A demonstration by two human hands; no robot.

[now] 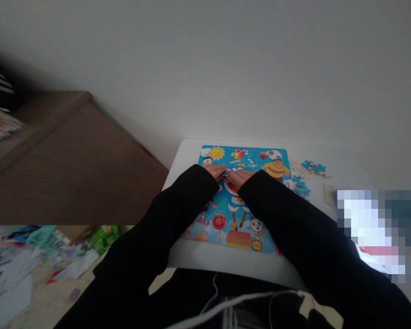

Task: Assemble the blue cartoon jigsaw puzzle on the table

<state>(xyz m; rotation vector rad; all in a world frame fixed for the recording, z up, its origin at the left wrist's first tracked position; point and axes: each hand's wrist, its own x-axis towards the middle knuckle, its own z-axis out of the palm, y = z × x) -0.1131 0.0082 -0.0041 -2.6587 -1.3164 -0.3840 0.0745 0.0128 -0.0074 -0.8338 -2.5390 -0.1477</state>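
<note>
A colourful cartoon jigsaw puzzle (238, 212) lies on a white table (188, 157), mostly filled with pieces. Over its upper middle my left hand (215, 171) and my right hand (240, 177) meet at the fingertips, fingers pressed together and pointing inward. Between them a small bit of a blue-and-white puzzle piece (225, 173) shows; its outline is mostly covered by the fingers. My hands and dark sleeves hide parts of the picture beneath.
Loose puzzle pieces (313, 167) lie to the right of the puzzle, some blue side up, others showing plain wood. A brown wooden cabinet (89, 164) stands at the left. Bags and papers (65, 251) clutter the floor. A white cable (226, 303) crosses my lap.
</note>
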